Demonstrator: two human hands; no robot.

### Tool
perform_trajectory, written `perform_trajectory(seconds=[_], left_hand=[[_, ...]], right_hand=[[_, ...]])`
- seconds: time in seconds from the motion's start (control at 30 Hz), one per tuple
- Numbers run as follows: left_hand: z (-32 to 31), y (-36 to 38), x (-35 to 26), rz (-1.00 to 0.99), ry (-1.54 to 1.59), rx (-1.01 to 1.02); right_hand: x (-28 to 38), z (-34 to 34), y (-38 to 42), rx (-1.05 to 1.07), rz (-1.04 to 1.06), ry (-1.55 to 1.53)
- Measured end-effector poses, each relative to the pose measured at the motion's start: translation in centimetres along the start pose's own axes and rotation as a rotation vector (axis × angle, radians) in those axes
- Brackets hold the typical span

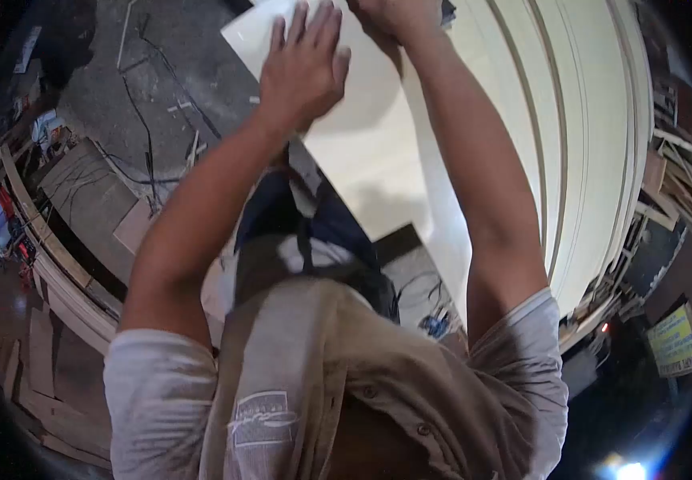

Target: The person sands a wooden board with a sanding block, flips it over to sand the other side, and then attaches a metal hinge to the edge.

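Observation:
My left hand (306, 68) lies with its fingers spread on a pale, smooth sheet (370, 148), close to the sheet's left edge. At the top edge of the view is my right hand (398, 14), over the right part of the same sheet. Its fingers are curled and partly cut off by the frame, and what they hold is too hidden to make out. A small dark thing (447, 13) shows just right of that hand. Long pale boards (594, 144) with dark gaps between them lie to the right of the sheet.
Cables (150, 120) and scraps lie on the grey floor (106, 76) at the left. Wood strips (62, 248) stand at the far left, and more wood pieces (674, 192) at the right. A yellow sign (673, 342) is at the lower right.

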State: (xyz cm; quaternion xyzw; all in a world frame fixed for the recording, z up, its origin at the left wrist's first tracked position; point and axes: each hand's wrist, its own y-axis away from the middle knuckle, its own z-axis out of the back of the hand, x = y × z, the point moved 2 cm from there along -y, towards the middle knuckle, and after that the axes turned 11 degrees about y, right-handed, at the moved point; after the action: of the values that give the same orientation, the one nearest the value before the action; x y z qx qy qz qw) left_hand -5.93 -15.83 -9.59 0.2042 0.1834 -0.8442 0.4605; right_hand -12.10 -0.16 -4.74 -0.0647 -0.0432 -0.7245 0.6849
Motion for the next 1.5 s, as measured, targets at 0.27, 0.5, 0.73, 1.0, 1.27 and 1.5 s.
perform_trajectory(seconds=[0.27, 0.5, 0.73, 1.0, 1.27, 1.5], left_hand=[[-1.2, 0.4, 1.0, -0.061, -0.011, -0.069], [-1.3, 0.2, 0.9, -0.086, -0.062, -0.053], [-1.8, -0.8, -0.2, -0.053, -0.076, -0.058], [-1.5, -1.0, 2.3, -0.152, -0.047, 0.089], [0.7, -0.5, 4.5, -0.386, -0.089, 0.111], [2.5, 5.2, 8.0, -0.181, 0.263, -0.322]], right_hand=[[-1.5, 1.5, 30.7, 0.014, -0.296, 0.072], [-3.9, 1.9, 32.0, -0.034, -0.244, 0.048], [-16.1, 1.4, 18.2, -0.165, -0.523, 0.220], [-7.3, -2.0, 24.7, 0.069, -0.875, -0.027], [6.8, 3.5, 31.2, 0.068, -0.854, -0.030], [-3.5, 6.1, 31.1, 0.031, -0.877, -0.066]])
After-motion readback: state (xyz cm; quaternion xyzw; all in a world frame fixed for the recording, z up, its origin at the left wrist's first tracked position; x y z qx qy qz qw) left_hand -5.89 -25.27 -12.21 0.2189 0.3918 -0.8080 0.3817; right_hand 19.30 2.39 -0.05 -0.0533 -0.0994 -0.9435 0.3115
